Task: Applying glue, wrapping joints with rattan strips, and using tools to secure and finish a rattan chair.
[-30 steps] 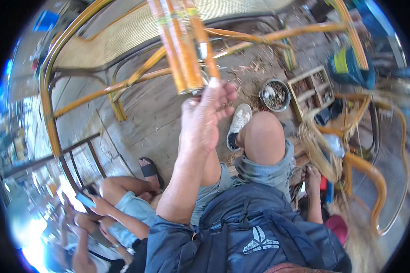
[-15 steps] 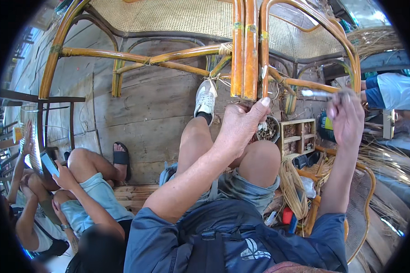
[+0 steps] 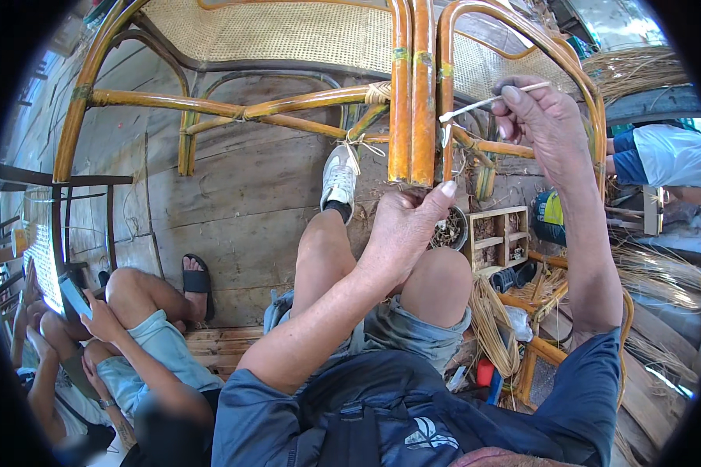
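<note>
A glossy orange-brown cane chair (image 3: 411,101) lies with its joined legs pointing toward me. Closed round the lower end of the slim right-hand leg (image 3: 448,93), my left hand (image 3: 403,226) has its thumb on top. Higher up, my right hand (image 3: 544,124) pinches a thin pale stick (image 3: 487,101). The stick's tip carries a white paste and is close to that leg, perhaps touching it. A white streak of paste (image 3: 446,137) shows on the leg just below the tip.
Below my left hand stands a round pot of scraps (image 3: 461,233), beside a wooden compartment box (image 3: 498,237). Bundles of cane strips (image 3: 497,327) lie to the right. At left, a seated person holds a phone (image 3: 75,297); another person (image 3: 674,156) is at far right.
My right hand has swung up and left, bringing the stick's white tip from out to the right to beside the leg. My left hand keeps its hold at the leg's end.
</note>
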Available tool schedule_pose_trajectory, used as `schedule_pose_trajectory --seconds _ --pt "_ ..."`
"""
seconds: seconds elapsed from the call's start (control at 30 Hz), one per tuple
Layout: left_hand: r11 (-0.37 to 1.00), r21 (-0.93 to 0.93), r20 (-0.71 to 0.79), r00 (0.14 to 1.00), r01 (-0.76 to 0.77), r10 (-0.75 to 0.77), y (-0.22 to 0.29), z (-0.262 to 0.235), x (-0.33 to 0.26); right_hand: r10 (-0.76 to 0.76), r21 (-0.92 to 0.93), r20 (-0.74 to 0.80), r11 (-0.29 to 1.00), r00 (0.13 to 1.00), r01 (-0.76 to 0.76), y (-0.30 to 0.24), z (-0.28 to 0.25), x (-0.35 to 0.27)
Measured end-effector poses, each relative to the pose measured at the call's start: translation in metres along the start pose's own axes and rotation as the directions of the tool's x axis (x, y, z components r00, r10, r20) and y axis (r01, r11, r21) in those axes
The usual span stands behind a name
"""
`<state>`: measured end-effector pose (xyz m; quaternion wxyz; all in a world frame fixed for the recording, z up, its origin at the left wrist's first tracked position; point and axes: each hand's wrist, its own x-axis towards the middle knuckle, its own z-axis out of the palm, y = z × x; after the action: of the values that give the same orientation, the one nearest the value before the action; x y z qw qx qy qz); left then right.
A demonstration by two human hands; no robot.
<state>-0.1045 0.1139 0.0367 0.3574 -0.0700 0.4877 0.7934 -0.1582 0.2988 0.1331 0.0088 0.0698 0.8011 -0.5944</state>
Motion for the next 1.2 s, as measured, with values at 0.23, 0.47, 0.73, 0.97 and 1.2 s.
schedule_pose_trajectory --seconds 0.23,0.47,0.73,0.97,1.2 --pt "0.999 0.038 -0.006 1.0 0.011 -0.011 0.003 0.001 0.0 -0.254 -0.53 0.271 0.765 0.928 0.365 -0.016 0.013 0.007" --pt "0.998 0.006 -0.024 0.998 -0.064 0.064 -0.001 0.002 0.003 -0.121 -0.723 0.656 0.182 0.745 0.666 -0.047 0.046 -0.028" --pt "0.999 -0.005 -0.006 0.999 -0.038 0.038 0.005 -0.001 -0.002 -0.13 -0.801 0.582 0.077 0.802 0.594 -0.04 0.058 -0.025" --pt "1.0 0.008 -0.011 1.0 -0.023 0.023 0.013 0.001 -0.004 -0.023 -0.792 0.601 0.122 0.799 0.598 -0.047 0.058 -0.033" --pt "1.0 0.029 0.01 1.0 -0.011 0.01 0.014 0.0 -0.003 0.058 -0.767 0.631 0.196 0.774 0.611 -0.052 0.055 -0.039"
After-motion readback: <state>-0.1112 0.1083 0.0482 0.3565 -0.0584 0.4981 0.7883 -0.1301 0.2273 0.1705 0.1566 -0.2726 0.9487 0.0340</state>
